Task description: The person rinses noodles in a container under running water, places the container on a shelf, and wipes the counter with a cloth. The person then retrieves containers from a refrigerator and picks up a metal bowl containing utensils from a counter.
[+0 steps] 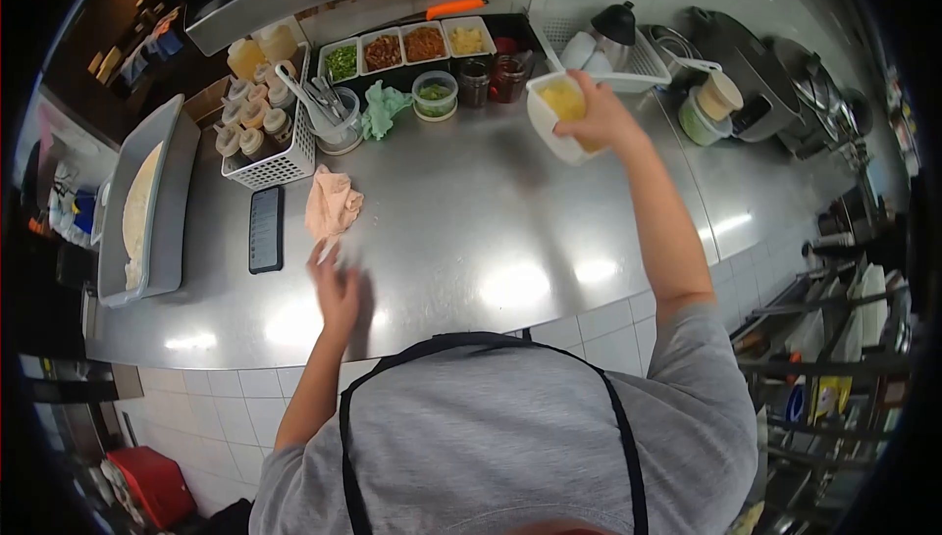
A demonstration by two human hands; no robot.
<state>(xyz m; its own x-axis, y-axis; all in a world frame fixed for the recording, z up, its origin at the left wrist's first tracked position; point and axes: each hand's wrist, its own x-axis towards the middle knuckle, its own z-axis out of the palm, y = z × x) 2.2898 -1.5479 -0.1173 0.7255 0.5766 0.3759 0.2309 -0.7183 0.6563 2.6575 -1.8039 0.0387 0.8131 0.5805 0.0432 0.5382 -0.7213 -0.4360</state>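
Observation:
My right hand grips the rim of a white tub, held tilted above the steel counter at the back right. Yellow food shows inside it; I cannot tell what kind. My left hand is over the counter at the left, fingers apart and slightly blurred. Its fingertips are at the lower edge of a crumpled pink cloth, by a small whitish bit I cannot make out. Left of that cloth lies a phone with its screen lit.
Along the back stand topping trays, dark jars and a tub of greens. A green cloth, a utensil container and a basket of squeeze bottles sit to the left. A grey bin holds pale powder.

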